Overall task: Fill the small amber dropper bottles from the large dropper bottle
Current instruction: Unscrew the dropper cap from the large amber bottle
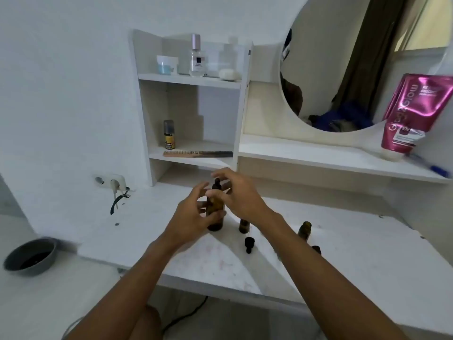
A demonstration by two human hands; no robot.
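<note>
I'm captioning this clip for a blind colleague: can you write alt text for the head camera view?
Two bare hands meet at a large amber dropper bottle standing on a white vanity top: the left hand grips its body, and the right hand is at its black dropper cap. Two small amber bottles stand open to the right, with a loose black dropper lying beside them.

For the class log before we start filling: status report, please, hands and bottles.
Left hand gripping large amber dropper bottle; right hand at its dropper cap. Two small amber bottles open on desk, loose dropper between. Nothing in the way.
</note>
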